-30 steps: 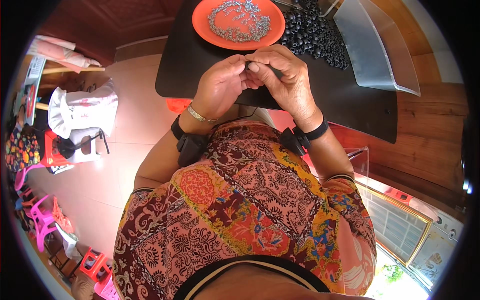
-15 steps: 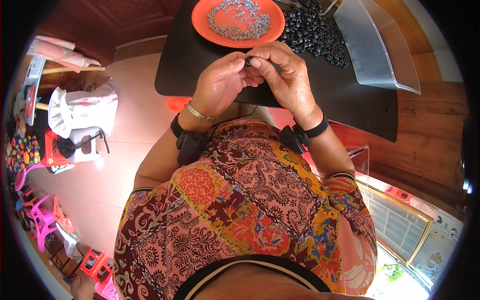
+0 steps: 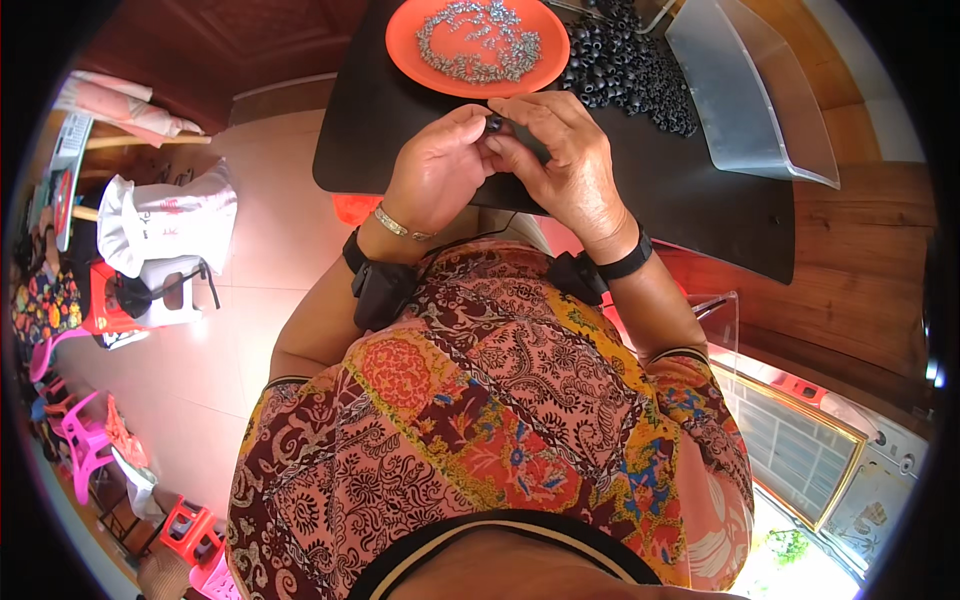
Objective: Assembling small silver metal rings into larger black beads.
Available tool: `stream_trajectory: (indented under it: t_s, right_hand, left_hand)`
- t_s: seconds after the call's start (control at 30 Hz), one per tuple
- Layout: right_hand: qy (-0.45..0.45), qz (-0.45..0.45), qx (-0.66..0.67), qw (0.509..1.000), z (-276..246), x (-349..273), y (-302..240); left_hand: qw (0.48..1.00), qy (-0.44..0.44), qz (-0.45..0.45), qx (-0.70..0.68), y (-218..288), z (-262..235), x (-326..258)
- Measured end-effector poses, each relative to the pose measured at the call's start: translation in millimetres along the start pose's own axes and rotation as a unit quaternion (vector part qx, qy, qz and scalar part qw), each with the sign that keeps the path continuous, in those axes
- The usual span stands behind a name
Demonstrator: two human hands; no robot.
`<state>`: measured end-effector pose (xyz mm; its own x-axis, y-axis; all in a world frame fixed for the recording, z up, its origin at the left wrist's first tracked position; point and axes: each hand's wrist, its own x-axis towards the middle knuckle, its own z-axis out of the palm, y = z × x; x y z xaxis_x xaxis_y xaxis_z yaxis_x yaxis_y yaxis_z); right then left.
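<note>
Between the fingertips of my left hand (image 3: 437, 170) is a small black knob-like part (image 3: 493, 124). My right hand (image 3: 568, 155) meets it there, thumb and forefinger bent close around the part; whether they grip it or a tinier piece is hidden. Just beyond my hands lies an orange plate (image 3: 405, 50) with many small silver screws (image 3: 478, 70) spread in a ring. To the right of the plate, a heap of small black parts (image 3: 620, 65) of similar look covers the black tabletop (image 3: 700, 205).
A translucent plastic bin (image 3: 745, 95) lies tipped at the table's right side. Left of me on the tiled floor stand a white sack (image 3: 180, 215), a red stool (image 3: 185, 530) and pink chairs (image 3: 85, 445). A person's flowered garment (image 3: 50, 305) shows at the far left.
My right thumb has slid down off the black part and the right fingers have spread a little. The part now shows more fully at my left fingertips.
</note>
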<state>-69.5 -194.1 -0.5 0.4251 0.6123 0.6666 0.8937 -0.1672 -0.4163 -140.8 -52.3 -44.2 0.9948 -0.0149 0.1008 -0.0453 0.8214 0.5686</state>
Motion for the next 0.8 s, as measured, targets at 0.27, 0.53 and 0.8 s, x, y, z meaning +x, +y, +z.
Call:
stream_trajectory:
  t_s: [0.27, 0.53, 0.8]
  right_hand:
    - [0.002, -0.009, -0.007, 1.0, 1.0, -0.8, 0.0]
    - [0.015, -0.015, -0.026, 0.999, 0.3, -1.2, -1.0]
    - [0.032, -0.03, -0.051, 0.998, 1.6, -1.9, -0.4]
  left_hand:
    - [1.0, 0.0, -0.002, -0.002, 0.3, 0.2, 0.0]
    - [1.0, 0.01, -0.015, -0.004, 2.5, 4.9, 0.2]
    - [1.0, 0.004, -0.03, -0.002, 2.5, 1.8, 0.1]
